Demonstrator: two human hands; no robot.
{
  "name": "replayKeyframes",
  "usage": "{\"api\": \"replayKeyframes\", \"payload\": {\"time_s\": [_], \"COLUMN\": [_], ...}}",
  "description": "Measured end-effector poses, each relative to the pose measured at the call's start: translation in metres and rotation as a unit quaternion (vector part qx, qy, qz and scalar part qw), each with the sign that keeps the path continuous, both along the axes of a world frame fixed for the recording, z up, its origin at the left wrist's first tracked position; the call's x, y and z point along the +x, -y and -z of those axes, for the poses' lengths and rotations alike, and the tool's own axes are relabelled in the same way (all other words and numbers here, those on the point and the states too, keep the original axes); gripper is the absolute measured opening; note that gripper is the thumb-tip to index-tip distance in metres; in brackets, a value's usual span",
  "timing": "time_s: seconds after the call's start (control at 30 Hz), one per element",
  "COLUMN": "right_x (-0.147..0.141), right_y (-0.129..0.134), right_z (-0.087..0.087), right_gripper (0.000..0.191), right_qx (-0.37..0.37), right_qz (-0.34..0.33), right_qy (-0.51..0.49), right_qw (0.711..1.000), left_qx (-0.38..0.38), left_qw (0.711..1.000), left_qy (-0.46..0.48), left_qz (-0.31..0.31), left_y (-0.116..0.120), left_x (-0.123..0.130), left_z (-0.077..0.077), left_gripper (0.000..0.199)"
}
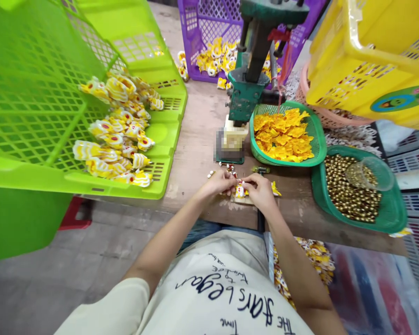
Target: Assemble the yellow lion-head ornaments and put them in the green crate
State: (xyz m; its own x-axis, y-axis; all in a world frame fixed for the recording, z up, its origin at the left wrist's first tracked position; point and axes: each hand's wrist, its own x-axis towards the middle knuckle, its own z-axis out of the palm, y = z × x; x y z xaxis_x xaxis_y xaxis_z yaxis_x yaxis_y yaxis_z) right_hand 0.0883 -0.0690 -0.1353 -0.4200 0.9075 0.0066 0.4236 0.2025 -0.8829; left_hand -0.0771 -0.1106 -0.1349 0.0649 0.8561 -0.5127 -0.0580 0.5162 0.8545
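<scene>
A small yellow-and-white plastic toy piece point(239, 191) with a red spot is between my two hands, low over the table's front edge. My left hand point(220, 183) is closed in a pinch at its left side. From the right, my right hand point(261, 190) pinches it with thumb and forefinger; the exact grip points are too small to make out. Under the piece is a flat tan pad point(243, 200). Small white-and-red parts point(226, 166) lie just beyond my left hand. Another yellow piece point(275, 189) sits right beside my right hand.
A green press point(244, 93) stands ahead. Left is a tipped lime crate point(176, 135) with striped toy pieces; behind, a purple crate point(191, 56). To the right are a green basket point(282, 162) of yellow parts, a green tub point(393, 214) of gold balls, and a yellow crate point(349, 79).
</scene>
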Motion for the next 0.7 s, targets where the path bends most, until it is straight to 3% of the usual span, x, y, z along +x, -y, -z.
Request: {"api": "replayKeyframes", "payload": {"time_s": [0.27,0.5,0.7], "right_x": [-0.001,0.001,0.033], "right_y": [0.004,0.002,0.045], "right_z": [0.008,0.01,0.011], "right_gripper": [0.015,0.017,0.022], "right_qx": [0.022,0.029,0.127], "right_qz": [0.04,0.042,0.065], "right_qy": [-0.005,0.003,0.1], "right_qw": [0.999,0.999,0.985], "left_qx": [0.009,0.021,0.043], "left_qw": [0.999,0.999,0.998], "left_qy": [-0.033,-0.033,-0.019], "left_qz": [-0.022,-0.003,-0.033], "left_y": [-0.005,-0.006,-0.003], "left_x": [0.006,0.008,0.013], "left_z": [-0.009,-0.006,-0.008], "left_gripper": [0.027,0.029,0.028]}}
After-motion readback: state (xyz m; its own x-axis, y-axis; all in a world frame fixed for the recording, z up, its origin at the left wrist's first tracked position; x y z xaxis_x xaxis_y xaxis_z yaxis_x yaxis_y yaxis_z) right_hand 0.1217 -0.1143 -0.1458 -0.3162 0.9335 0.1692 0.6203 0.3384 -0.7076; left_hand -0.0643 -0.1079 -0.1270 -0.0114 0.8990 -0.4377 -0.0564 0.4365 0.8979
